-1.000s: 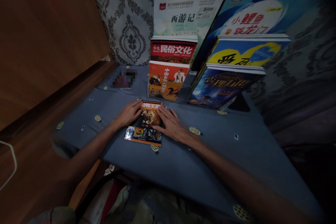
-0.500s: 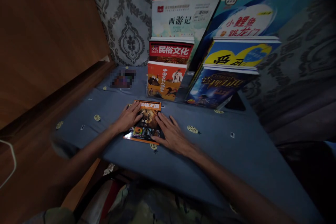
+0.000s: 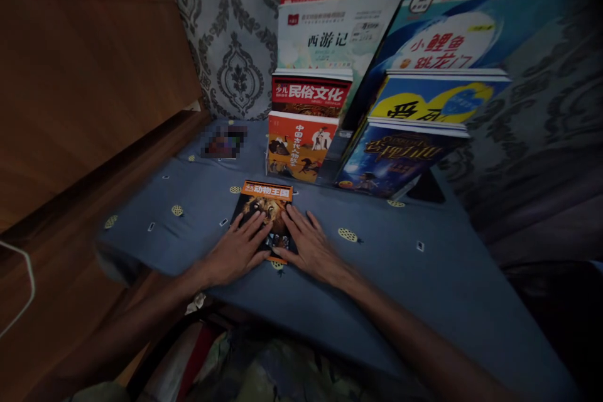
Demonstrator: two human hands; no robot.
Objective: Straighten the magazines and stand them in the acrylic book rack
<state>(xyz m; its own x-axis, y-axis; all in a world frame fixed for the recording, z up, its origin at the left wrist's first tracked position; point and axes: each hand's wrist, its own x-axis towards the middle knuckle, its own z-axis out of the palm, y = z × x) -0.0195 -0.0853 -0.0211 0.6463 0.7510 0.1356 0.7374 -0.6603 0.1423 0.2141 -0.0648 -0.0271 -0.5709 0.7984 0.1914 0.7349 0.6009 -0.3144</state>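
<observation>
Beyond your fingertips, the biggest thing is the patterned wall (image 3: pixel 230 56), grey with a damask print, and off to the left of your left hand a broad wooden panel (image 3: pixel 89 81) with a smooth brown grain slopes down to the bed. Under both palms spreads the blue sheet (image 3: pixel 424 276), a soft cloth dotted with small round yellow motifs and tiny pale squares.

Straight ahead of your fingers stands a tiered rack of books (image 3: pixel 362 107), their glossy covers leaning back in stepped rows. The largest are at the top: a blue picture book (image 3: pixel 447 31) and a white book (image 3: pixel 330 31) beside it. Lower down come a yellow-and-blue book (image 3: pixel 438 100), a dark blue book (image 3: pixel 396 160), a red book (image 3: pixel 308 95), and, nearest your fingertips, an orange book (image 3: pixel 296 147) with painted figures.

The lion book (image 3: pixel 264 204) lies flat on the sheet between you and the rack, a thin rectangle with an orange title band at its far edge and a shiny dark cover. Its near half is under your hands.

Your left hand (image 3: pixel 235 251) lies palm down, fingers spread and straight, pressed on the near left part of the cover. Your right hand (image 3: pixel 308 245) is the same, flat and splayed, its fingertips on the near right edge of the cover and its palm on the sheet. Neither hand is curled around anything; both only press flat on the book.
</observation>
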